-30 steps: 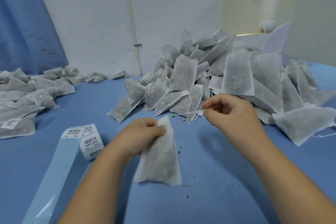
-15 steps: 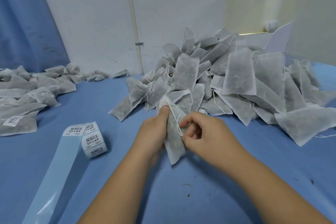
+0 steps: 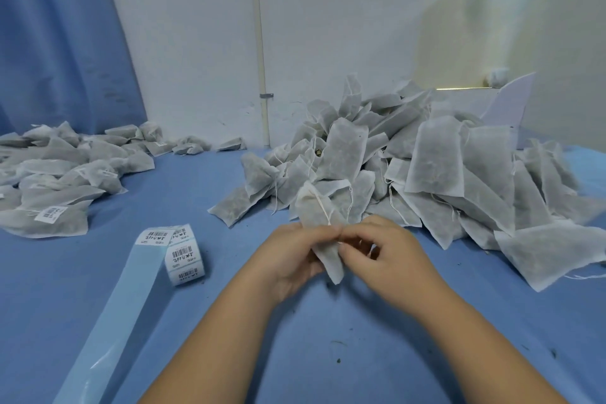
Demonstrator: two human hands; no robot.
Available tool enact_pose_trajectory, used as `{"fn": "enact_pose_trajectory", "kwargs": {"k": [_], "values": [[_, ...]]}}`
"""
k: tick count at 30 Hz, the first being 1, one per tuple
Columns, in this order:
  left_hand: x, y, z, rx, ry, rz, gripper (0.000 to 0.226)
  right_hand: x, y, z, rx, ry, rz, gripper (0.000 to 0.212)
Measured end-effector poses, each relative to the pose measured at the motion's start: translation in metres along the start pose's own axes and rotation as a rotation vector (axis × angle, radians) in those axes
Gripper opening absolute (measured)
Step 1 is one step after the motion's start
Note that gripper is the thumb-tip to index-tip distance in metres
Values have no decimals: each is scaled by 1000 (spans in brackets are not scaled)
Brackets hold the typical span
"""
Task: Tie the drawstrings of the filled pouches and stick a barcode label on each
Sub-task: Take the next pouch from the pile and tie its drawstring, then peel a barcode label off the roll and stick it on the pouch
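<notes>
Head view: fingers of left hand (image 3: 292,254) curled around pouch (image 3: 314,216), of right hand (image 3: 388,251) pinching its drawstring (image 3: 323,209).

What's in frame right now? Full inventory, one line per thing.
held pouch: one, grey-white, centre, between both hands
drawstring: one, white, down the held pouch's front
right pouch pile: many, grey-white, heaped right of centre by the wall
left pouch pile: many, grey-white, far left, some bearing barcode labels
label roll: one, white labels on pale blue backing, on the table left of the hands
backing strip: one, pale blue, trailing from the roll to the near-left edge
table: one, blue
curtain: one, blue, back left
pipe: one, white, upright on the white wall
left hand: grips the held pouch
right hand: pinches the drawstring
</notes>
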State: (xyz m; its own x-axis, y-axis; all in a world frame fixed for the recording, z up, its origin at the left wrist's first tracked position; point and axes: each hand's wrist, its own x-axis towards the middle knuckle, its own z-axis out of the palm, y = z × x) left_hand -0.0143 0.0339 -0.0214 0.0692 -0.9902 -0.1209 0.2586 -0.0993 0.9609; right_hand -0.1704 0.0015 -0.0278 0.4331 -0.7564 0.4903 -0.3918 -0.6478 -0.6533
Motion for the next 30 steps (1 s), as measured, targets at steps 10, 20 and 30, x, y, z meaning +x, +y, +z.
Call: {"fn": "enact_pose_trajectory", "kwargs": {"k": [10, 20, 30], "values": [[-29, 67, -45, 182, 186, 183, 6, -8, -12, 15, 348, 7, 179, 32], [-100, 94, -179, -112, 359, 298, 16, 23, -62, 98, 282, -246, 179, 19], [-122, 37, -226, -379, 271, 19, 28, 54, -93, 165, 449, -398, 367, 15]]}}
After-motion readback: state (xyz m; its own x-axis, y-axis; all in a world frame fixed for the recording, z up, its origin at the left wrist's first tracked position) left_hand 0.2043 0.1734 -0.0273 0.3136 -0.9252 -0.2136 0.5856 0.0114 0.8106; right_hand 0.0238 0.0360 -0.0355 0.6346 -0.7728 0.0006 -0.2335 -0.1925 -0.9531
